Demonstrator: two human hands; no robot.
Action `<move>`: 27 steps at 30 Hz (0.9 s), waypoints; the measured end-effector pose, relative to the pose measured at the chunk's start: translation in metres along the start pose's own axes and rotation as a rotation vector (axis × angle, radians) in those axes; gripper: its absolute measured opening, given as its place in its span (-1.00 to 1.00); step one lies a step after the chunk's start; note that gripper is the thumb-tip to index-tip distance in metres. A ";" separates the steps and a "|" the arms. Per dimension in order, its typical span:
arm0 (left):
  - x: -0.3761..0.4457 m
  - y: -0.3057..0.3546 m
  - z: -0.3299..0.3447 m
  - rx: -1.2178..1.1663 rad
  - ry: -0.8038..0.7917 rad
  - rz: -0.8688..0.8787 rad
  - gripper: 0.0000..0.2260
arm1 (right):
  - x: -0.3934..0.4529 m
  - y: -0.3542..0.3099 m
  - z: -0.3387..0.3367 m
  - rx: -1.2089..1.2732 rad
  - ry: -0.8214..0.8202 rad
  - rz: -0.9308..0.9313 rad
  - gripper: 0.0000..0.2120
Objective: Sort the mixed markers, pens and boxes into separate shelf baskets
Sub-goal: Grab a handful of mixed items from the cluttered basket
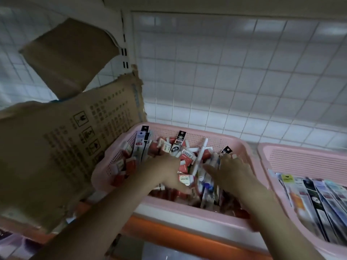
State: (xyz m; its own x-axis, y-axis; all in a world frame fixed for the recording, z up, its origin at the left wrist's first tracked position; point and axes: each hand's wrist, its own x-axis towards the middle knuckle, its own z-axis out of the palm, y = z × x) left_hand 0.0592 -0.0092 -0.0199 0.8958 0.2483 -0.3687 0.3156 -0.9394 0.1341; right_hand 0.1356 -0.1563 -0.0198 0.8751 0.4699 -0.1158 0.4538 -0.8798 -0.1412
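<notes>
- Both hands are down in the middle pink basket [189,221], which sits on the shelf w/ an orange front edge [169,233].
- Left hand [163,170]: palm down over the red-and-white small boxes [185,158] on the basket's left half; fingers reach far-right into the pile. Can't tell if it pinches anything – fingertips are buried and blurred.
- Right hand [232,171]: palm down, fingers spread, resting on upright slim packs on the basket's right half; thumb points left toward the other hand. Looks relaxed, not clamped, but what's under the palm is hidden.
- Hands are apart; between them lies a long white pen [201,156].
- Key relation: that pen's long axis runs near-to-far, tilted slightly right at the far end, and sits just beside the right thumb – right hand is nearer, so it's prob. the one to take it.
- Black-topped hanging packs [180,139] stand at the far side, 1 more by the right fingertips.
- 2nd pink basket [266,156] is to the right, touching or nearly so; it holds flat long packs [319,201] lying side by side, axes near-to-far. Likely target for slim items; shortest carry is from the right hand.
- Torn cardboard box [56,147] stands at left against the middle basket.
- Mix is dense, so sorting looks early.
</notes>
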 end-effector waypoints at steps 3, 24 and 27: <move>-0.003 -0.007 0.003 -0.029 -0.032 0.016 -0.25 | 0.011 -0.011 0.009 -0.068 -0.041 0.060 -0.24; 0.003 -0.005 0.025 -0.113 -0.036 0.042 -0.17 | 0.013 -0.020 0.017 -0.087 0.030 0.118 -0.63; 0.004 0.001 0.027 -0.029 -0.055 0.067 -0.34 | 0.012 -0.021 0.017 -0.123 0.044 0.095 -0.64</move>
State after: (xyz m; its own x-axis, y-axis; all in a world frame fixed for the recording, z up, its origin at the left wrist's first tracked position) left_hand 0.0550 -0.0152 -0.0464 0.8971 0.1709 -0.4075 0.2651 -0.9460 0.1867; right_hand 0.1336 -0.1310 -0.0352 0.9203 0.3831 -0.0790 0.3836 -0.9235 -0.0094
